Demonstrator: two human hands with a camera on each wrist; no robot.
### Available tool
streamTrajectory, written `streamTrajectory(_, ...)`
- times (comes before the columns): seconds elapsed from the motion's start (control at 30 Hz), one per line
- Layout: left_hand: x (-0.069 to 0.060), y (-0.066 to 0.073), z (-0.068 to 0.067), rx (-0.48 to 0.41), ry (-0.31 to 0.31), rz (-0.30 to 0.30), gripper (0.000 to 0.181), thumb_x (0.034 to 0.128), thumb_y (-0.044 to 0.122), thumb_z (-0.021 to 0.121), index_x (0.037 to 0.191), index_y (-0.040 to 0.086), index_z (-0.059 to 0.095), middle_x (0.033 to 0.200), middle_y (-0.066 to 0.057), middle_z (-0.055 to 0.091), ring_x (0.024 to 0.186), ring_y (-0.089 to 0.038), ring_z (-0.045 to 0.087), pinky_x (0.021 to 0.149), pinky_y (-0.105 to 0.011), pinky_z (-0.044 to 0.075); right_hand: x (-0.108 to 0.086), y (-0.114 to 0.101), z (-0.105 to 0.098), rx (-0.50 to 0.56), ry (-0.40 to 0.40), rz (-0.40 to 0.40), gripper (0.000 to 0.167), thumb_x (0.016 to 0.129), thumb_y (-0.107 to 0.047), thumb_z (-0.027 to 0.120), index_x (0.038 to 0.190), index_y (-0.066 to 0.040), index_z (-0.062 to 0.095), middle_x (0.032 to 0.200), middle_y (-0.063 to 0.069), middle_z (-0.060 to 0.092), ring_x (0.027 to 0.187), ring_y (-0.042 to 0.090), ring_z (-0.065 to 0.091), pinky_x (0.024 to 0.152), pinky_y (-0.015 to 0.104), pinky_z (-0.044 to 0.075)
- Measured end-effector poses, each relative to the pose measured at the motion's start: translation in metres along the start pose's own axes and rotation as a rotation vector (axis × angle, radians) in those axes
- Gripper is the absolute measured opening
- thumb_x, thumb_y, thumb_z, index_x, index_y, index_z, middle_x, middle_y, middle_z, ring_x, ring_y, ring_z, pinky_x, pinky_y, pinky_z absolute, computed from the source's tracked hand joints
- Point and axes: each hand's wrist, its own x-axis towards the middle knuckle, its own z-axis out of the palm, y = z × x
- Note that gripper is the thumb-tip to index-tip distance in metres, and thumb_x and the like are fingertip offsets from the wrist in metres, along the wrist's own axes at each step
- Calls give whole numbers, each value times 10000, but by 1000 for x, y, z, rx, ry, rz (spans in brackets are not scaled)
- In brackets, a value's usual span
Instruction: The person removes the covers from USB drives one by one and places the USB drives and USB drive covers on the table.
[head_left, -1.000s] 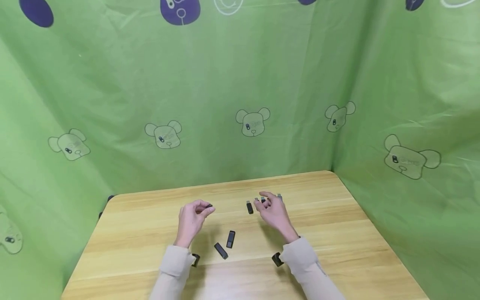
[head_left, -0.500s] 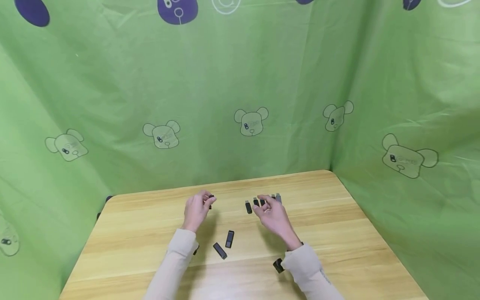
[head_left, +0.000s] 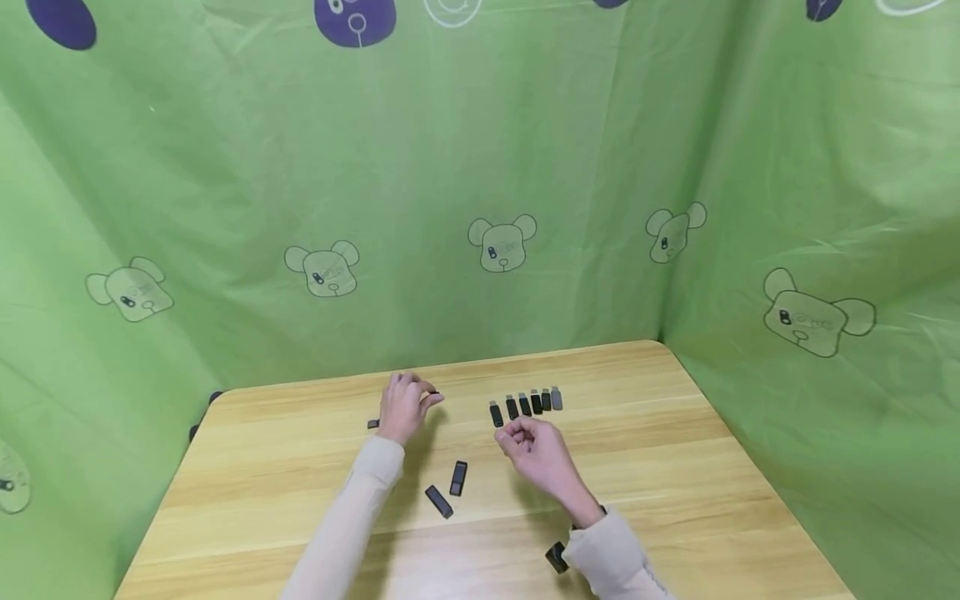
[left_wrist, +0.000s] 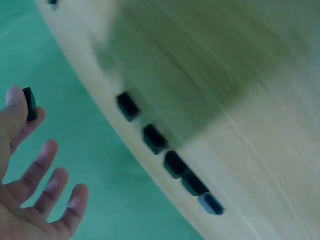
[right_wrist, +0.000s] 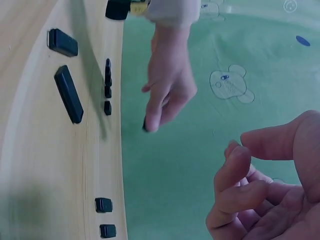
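Observation:
Between its thumb and forefinger my left hand (head_left: 405,407) pinches a small black cap (left_wrist: 30,104), held above the far left part of the table. Its other fingers are spread loosely in the left wrist view. Below that hand, several loose caps (left_wrist: 154,138) stand in a row, the end one greyish. My right hand (head_left: 542,454) hovers just in front of a row of uncapped USB sticks (head_left: 512,407), metal plugs pointing away, the rightmost grey. The right fingers are loosely curled, thumb near forefinger, and nothing shows between them. Two dark USB sticks (head_left: 459,478) lie between the forearms.
The wooden table (head_left: 660,492) has rounded far corners. A green curtain (head_left: 420,167) with bear prints stands behind it and along both sides. A black device (head_left: 557,557) sits on the right wrist.
My left hand has moved away and to the right with the cap, uncovering a loose cap at its left. My right hand has drawn back slightly, uncovering the row of USB sticks.

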Motion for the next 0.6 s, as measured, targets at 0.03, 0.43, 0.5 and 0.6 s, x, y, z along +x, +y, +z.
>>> streamTrajectory(0.03, 1, -2, 3, 19, -1, 1, 256, 841, 364, 772, 910, 121, 813, 1007, -101, 737, 903, -267, 553, 740, -424, 495, -3, 0, 1, -3, -6, -17, 79, 935, -138, 707, 885, -77, 702, 737, 20, 634, 630, 87, 517, 547, 186, 433)
streamTrajectory(0.43, 0, -15, 16, 139, -76, -10, 268, 772, 419, 814, 903, 186, 830, 1061, -91, 740, 983, -263, 546, 745, -392, 452, -24, 2, 2, 13, -76, -80, 114, 947, -147, 693, 879, -57, 703, 705, 56, 643, 582, 48, 511, 522, 176, 437)
streamTrajectory(0.5, -1, -13, 16, 138, -119, -33, 261, 757, 380, 834, 909, 168, 831, 1068, -102, 744, 981, -276, 554, 756, -415, 461, -26, 2, 1, 14, -71, -67, 115, 949, -152, 691, 882, -60, 704, 711, 60, 650, 583, 51, 517, 523, 179, 442)
streamTrajectory(0.6, -2, -15, 21, 159, -138, -32, 270, 744, 395, 834, 897, 173, 834, 1027, -89, 736, 938, -269, 549, 746, -425, 458, -28, 2, -1, 8, -68, -55, 115, 954, -159, 687, 884, -70, 707, 726, 73, 663, 586, 47, 523, 526, 182, 452)
